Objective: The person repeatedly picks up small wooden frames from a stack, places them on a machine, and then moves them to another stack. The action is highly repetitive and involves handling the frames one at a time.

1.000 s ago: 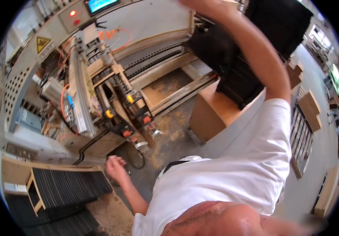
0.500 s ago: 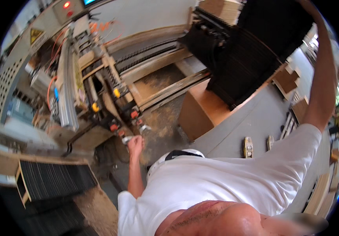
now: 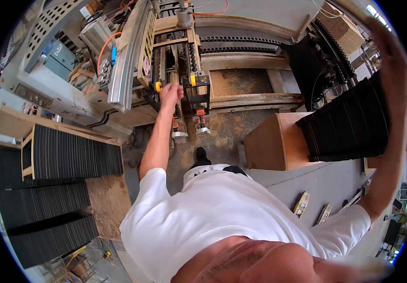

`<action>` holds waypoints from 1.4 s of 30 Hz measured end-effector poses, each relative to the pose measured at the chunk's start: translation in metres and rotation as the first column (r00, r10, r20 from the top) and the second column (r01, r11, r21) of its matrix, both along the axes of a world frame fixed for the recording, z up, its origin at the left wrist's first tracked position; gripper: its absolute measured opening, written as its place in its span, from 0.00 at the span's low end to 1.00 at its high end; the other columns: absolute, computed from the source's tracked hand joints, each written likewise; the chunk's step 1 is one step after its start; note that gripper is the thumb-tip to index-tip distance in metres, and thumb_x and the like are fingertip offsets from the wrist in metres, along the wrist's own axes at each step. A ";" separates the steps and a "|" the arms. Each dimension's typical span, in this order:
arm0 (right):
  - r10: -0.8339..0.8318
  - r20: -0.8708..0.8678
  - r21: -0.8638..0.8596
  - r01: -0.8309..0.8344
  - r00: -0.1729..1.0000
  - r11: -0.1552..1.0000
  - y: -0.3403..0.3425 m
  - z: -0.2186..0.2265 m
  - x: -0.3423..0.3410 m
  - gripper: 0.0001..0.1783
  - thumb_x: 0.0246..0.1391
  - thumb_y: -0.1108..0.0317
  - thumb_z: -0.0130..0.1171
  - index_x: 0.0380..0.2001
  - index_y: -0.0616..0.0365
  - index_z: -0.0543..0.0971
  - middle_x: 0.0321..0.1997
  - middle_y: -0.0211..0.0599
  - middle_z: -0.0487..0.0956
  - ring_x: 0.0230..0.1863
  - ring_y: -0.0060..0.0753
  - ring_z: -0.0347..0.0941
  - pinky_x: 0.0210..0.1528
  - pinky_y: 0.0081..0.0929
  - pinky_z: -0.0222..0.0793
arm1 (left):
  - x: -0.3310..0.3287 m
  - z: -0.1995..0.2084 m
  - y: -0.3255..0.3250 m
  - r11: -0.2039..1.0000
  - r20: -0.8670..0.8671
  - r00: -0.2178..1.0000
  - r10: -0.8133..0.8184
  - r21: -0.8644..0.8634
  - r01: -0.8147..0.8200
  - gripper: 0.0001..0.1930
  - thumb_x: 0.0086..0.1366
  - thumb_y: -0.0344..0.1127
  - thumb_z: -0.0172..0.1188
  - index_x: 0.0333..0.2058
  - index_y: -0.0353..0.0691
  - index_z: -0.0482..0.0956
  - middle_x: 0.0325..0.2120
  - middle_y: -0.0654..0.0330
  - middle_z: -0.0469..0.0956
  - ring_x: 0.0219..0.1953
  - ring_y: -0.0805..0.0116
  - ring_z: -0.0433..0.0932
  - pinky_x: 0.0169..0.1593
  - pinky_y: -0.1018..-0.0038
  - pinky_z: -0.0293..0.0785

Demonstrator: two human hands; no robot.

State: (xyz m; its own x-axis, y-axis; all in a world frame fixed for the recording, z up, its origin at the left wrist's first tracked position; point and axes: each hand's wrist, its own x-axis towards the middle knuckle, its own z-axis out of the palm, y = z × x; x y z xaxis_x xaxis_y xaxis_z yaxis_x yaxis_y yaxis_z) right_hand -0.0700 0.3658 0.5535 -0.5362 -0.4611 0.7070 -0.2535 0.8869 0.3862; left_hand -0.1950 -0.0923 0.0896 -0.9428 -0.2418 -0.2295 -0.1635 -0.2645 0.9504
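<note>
- Head view: over the last half second the left hand [image 3: 170, 97] has gone from near the silver ends [image 3: 179, 137] up to the rails [image 3: 199, 100], at 11 o'clock; I judge its work now centres on the rails.
- Its fingers are curled in; I cannot tell whether they pinch anything or touch the rail below.
- The right hand [image 3: 394, 54], at 2 o'clock, remains raised at the outer side; it is blurred, so I cannot tell how its fingers stand or whether they touch the stack [image 3: 347, 125].
- That stack, black and layered, sits at 3 o'clock on a brown box [image 3: 284, 141].
- Counted: two rails, two silver ends, two yellow knobs [image 3: 193, 80] flanking the left hand, one box.
- At 8 to 9 o'clock, at least three more black piles [image 3: 76, 153].
- On the floor [image 3: 255, 181] at 4 o'clock, at least two pale blocks [image 3: 301, 204].
</note>
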 end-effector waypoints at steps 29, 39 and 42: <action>0.680 0.397 -0.544 -0.439 0.616 0.715 -0.338 -0.400 -0.333 0.12 0.50 0.68 0.62 0.40 0.51 0.82 0.37 0.30 0.82 0.41 0.40 0.73 0.47 0.37 0.66 | 0.012 -0.010 0.001 0.789 0.134 0.987 0.084 0.597 -0.148 0.12 0.66 0.38 0.61 0.45 0.40 0.75 0.41 0.59 0.79 0.43 0.67 0.79 0.46 0.67 0.79; 0.666 0.478 -0.416 -0.521 0.572 0.746 -0.382 -0.445 -0.398 0.13 0.54 0.68 0.56 0.43 0.47 0.82 0.41 0.29 0.83 0.44 0.38 0.73 0.46 0.36 0.62 | 0.173 -0.001 0.023 0.822 0.270 0.930 0.251 0.448 -0.352 0.15 0.68 0.38 0.58 0.49 0.36 0.74 0.43 0.57 0.79 0.45 0.65 0.80 0.48 0.67 0.79; 0.615 0.522 -0.360 -0.501 0.591 0.787 -0.389 -0.442 -0.418 0.12 0.54 0.66 0.56 0.43 0.45 0.82 0.41 0.31 0.83 0.46 0.38 0.73 0.47 0.37 0.62 | 0.194 -0.010 0.033 0.758 0.338 0.872 0.355 0.441 -0.480 0.14 0.67 0.39 0.59 0.47 0.38 0.76 0.41 0.59 0.80 0.44 0.66 0.80 0.49 0.67 0.79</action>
State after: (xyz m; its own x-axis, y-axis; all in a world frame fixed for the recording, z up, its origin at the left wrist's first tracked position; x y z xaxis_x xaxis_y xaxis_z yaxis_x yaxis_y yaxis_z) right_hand -0.4884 -0.0231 0.1118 -0.5330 -0.7269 0.4331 -0.8382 0.5234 -0.1531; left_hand -0.0009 -0.0596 0.0793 -0.6831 -0.3924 -0.6159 -0.1102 -0.7783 0.6181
